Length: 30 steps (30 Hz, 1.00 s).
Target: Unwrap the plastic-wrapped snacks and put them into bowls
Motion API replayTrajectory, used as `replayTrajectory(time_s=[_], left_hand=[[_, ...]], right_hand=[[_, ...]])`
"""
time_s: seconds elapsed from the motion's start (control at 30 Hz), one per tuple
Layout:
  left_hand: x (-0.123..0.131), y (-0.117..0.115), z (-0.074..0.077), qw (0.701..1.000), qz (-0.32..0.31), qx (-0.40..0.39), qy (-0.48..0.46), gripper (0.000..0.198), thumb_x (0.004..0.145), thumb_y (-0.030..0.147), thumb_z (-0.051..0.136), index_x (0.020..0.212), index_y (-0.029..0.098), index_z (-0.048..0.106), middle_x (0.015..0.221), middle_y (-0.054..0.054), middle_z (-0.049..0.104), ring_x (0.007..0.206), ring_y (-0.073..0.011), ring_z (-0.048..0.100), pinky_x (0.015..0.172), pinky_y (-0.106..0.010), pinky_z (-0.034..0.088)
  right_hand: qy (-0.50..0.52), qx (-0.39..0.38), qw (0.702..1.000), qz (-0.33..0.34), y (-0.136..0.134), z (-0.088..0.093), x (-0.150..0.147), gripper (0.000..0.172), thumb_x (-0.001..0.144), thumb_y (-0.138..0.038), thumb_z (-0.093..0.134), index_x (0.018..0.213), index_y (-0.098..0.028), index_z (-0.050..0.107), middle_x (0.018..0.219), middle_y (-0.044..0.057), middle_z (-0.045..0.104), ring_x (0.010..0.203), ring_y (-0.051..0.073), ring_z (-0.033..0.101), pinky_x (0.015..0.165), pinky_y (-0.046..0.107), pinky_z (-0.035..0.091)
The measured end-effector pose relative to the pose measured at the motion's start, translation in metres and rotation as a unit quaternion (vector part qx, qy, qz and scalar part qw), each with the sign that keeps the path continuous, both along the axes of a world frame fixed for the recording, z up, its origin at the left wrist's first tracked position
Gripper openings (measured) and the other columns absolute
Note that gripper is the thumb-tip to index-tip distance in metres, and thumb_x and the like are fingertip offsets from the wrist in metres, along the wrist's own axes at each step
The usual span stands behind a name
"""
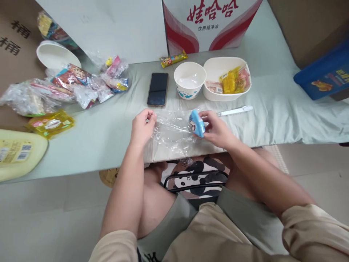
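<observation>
My left hand [142, 127] pinches the left edge of a clear plastic bag [171, 133] that lies crumpled on the pale green table [109, 138] near its front edge. My right hand [216, 129] is closed on a small blue-and-white packet [196, 123], held at the bag's right side. A white pen [235, 110] lies just beyond my right hand.
Behind stand a white paper cup [189, 84], a white dish [215, 69] with yellow and pink snacks, a black phone [157, 89] and a red-and-white box [209, 22]. Wrapped snack packets [71, 87] pile at the left. A panda-print bag [197, 176] sits between my knees.
</observation>
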<state>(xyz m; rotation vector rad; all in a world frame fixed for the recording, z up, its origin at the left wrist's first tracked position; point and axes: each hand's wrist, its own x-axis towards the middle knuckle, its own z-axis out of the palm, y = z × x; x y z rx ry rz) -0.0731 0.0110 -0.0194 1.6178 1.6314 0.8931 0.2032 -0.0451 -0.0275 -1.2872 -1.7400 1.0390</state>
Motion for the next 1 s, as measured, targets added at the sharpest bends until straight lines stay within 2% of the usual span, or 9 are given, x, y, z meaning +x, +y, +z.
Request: replayTrajectory(time_s=[0.13,0.27,0.4,0.57,0.67,0.77,0.87,0.93,1.0], left_hand=[[-0.004,0.002,0.000,1.000,0.003,-0.006,0.028,0.008,0.089,0.026,0.058,0.084,0.020,0.061,0.073,0.001,0.063,0.059,-0.0117,0.050,0.060,-0.026,0.036],[-0.002,0.000,0.004,1.000,-0.018,-0.005,0.016,0.010,0.088,0.029,0.058,0.085,0.020,0.062,0.074,0.001,0.064,0.060,-0.0124,0.051,0.061,-0.026,0.037],[0.001,-0.001,0.007,0.999,-0.048,-0.003,-0.001,0.012,0.089,0.031,0.059,0.084,0.021,0.064,0.073,0.001,0.063,0.055,-0.0115,0.049,0.060,-0.028,0.038],[0.000,0.001,0.009,0.998,-0.053,-0.013,-0.011,0.011,0.088,0.031,0.061,0.084,0.021,0.065,0.070,0.002,0.063,0.056,-0.0124,0.051,0.061,-0.028,0.040],[-0.002,0.000,0.010,0.998,-0.053,-0.023,-0.013,0.011,0.088,0.031,0.062,0.087,0.022,0.068,0.073,0.001,0.065,0.058,-0.0130,0.052,0.063,-0.029,0.041],[-0.002,0.001,0.008,0.998,-0.057,-0.035,-0.016,0.011,0.088,0.031,0.064,0.087,0.021,0.068,0.074,0.000,0.065,0.061,-0.0137,0.053,0.065,-0.030,0.042],[-0.001,0.005,0.001,0.996,-0.072,-0.040,-0.017,0.012,0.087,0.031,0.064,0.086,0.021,0.069,0.074,0.000,0.065,0.065,-0.0143,0.055,0.068,-0.030,0.042],[-0.004,0.011,-0.003,0.996,-0.076,-0.052,-0.022,0.012,0.087,0.030,0.065,0.090,0.020,0.070,0.076,-0.001,0.064,0.065,-0.0142,0.055,0.069,-0.030,0.043],[-0.009,0.015,-0.003,0.996,-0.049,-0.064,-0.036,0.017,0.084,0.029,0.066,0.098,0.021,0.071,0.087,-0.003,0.066,0.068,-0.0145,0.056,0.069,-0.031,0.045]], right_hand=[[0.074,0.006,0.996,-0.053,0.004,0.009,0.023,0.051,0.083,-0.052,0.074,0.125,-0.030,0.052,0.115,0.005,0.068,0.100,0.024,0.068,0.083,0.040,0.059],[-0.038,0.114,0.982,-0.148,0.033,0.034,0.048,0.058,0.091,-0.043,0.064,0.145,-0.031,0.045,0.128,0.010,0.064,0.103,0.024,0.067,0.083,0.039,0.057],[-0.217,0.118,0.942,-0.225,0.095,0.067,0.063,0.037,0.085,-0.028,0.070,0.121,-0.021,0.067,0.109,0.013,0.072,0.094,0.023,0.066,0.085,0.039,0.052],[-0.416,0.033,0.896,-0.153,0.144,0.078,0.065,0.036,0.087,-0.033,0.069,0.119,-0.017,0.073,0.114,0.017,0.074,0.109,0.033,0.064,0.092,0.053,0.045],[-0.415,0.101,0.896,-0.120,0.125,0.073,0.061,0.028,0.089,-0.030,0.066,0.113,-0.018,0.073,0.116,0.017,0.074,0.114,0.035,0.063,0.098,0.058,0.042],[-0.340,0.221,0.905,-0.126,0.078,0.063,0.044,0.025,0.093,-0.020,0.052,0.110,-0.018,0.070,0.117,0.017,0.073,0.114,0.031,0.066,0.099,0.052,0.048],[-0.267,0.229,0.935,0.051,0.032,0.041,0.015,0.022,0.094,-0.021,0.050,0.105,-0.020,0.069,0.102,0.010,0.076,0.096,0.024,0.072,0.088,0.044,0.057],[-0.258,0.216,0.927,0.169,0.013,0.021,-0.002,0.028,0.094,-0.022,0.052,0.116,-0.020,0.069,0.119,0.011,0.075,0.113,0.026,0.070,0.097,0.047,0.057],[-0.275,0.202,0.920,0.194,0.004,0.003,-0.014,0.038,0.092,-0.021,0.053,0.128,-0.021,0.066,0.136,0.011,0.069,0.132,0.029,0.061,0.109,0.053,0.052]])
